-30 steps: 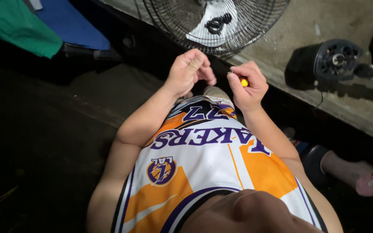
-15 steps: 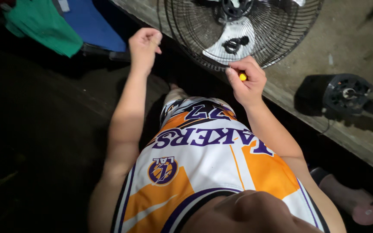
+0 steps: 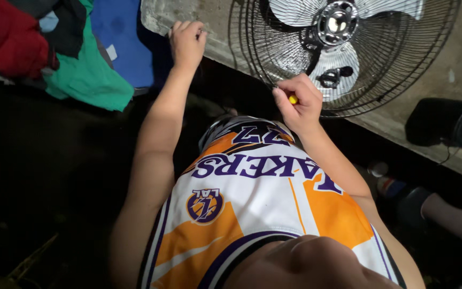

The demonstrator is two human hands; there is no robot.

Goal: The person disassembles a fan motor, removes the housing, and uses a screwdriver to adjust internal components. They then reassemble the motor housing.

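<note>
A small yellow object point(image 3: 293, 99) is pinched in the right hand point(image 3: 301, 106), whose fingers are curled closed around it so that only a bright tip shows; it may be a tool handle, but too little is seen to say. This hand is held just in front of the lower rim of a fan's wire guard point(image 3: 274, 64), near the grey blade point(image 3: 332, 67) behind the wires.

The left hand point(image 3: 187, 43) is stretched out well apart from the right, its fingers bent over the near edge of the concrete worktop point(image 3: 209, 24). Whether anything is held in that grip cannot be told, since the fingertips are folded out of sight.

The fan lies tilted on the worktop, its chrome hub point(image 3: 336, 23) catching the light. To the right, a black motor housing point(image 3: 453, 126) is seen on the same surface. At the upper left, a heap of red, green and blue cloth point(image 3: 76, 59) is piled beside the left hand.
</note>
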